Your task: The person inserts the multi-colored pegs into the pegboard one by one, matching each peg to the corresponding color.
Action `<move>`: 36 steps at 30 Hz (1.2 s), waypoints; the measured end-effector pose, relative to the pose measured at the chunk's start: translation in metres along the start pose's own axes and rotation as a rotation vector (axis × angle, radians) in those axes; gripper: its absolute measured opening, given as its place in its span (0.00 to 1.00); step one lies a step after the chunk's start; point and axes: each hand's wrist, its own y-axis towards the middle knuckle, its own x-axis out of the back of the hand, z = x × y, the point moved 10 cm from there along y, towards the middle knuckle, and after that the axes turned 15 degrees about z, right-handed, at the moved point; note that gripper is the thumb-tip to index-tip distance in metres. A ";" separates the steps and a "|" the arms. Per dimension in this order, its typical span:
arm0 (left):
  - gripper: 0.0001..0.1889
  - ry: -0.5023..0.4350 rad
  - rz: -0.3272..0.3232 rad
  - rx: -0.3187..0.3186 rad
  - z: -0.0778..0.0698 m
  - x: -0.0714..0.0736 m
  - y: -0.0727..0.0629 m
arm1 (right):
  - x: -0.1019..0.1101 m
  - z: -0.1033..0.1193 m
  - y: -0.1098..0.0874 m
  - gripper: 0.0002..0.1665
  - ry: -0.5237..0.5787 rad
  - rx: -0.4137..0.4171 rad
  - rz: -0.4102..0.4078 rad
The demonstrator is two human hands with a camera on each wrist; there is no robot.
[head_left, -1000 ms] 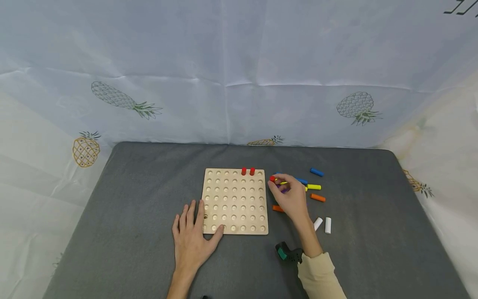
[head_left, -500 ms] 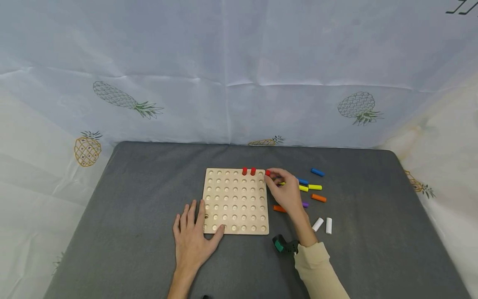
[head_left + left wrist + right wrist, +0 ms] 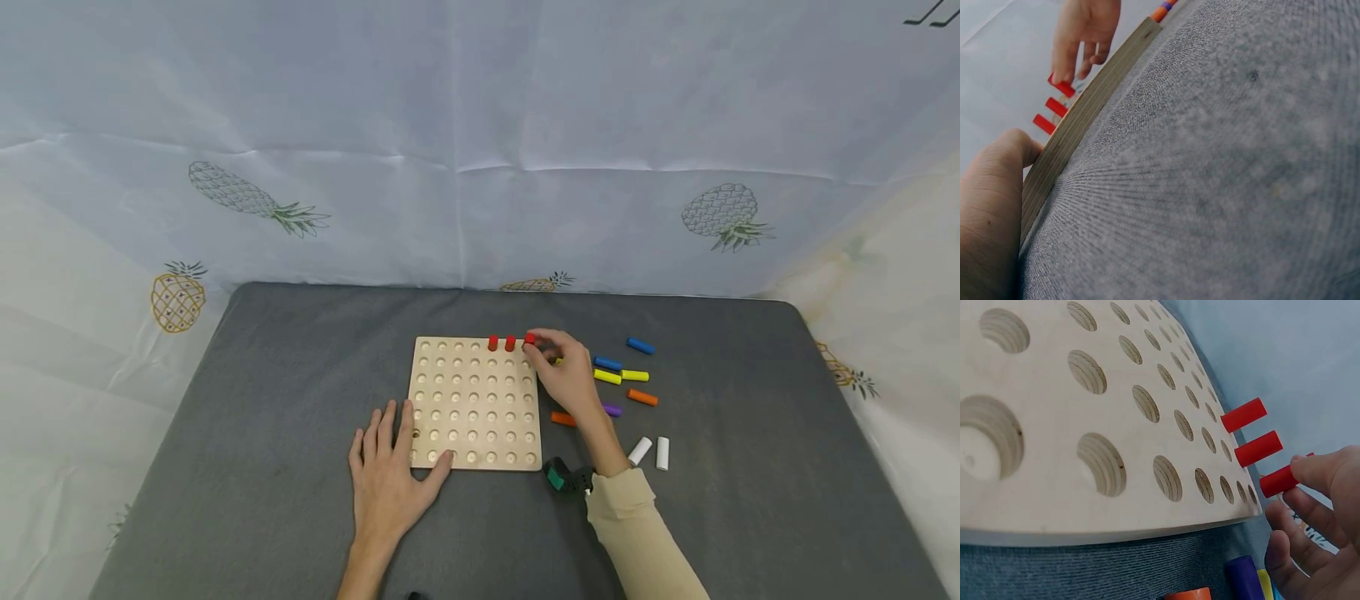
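Note:
A light wooden pegboard with rows of round holes lies on the grey table. Two red pegs stand upright in its far row. Thumb and fingers of my right hand pinch a third red peg at the far right corner hole; in the right wrist view its lower end is at the board's surface, and whether it has entered the hole I cannot tell. My left hand rests with spread fingers along the board's near left corner, its thumb on the front edge.
Right of the board lie loose pegs: blue, yellow, orange, purple and white. A black and green wrist device is by the right forearm. A pineapple-print cloth hangs behind the table.
My right hand has carried the red peg leftward and away from me, from beside the loose pegs to the board's far right corner. The left hand has stayed in place.

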 end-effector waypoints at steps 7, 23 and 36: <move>0.51 -0.006 -0.005 -0.003 0.000 0.000 0.000 | -0.003 -0.004 0.003 0.18 -0.021 -0.034 0.013; 0.51 -0.007 -0.018 -0.011 -0.001 0.002 0.000 | -0.005 -0.005 0.003 0.16 -0.058 -0.025 0.032; 0.51 -0.009 -0.016 -0.011 -0.001 0.001 0.000 | -0.010 -0.009 0.007 0.18 -0.090 -0.046 0.044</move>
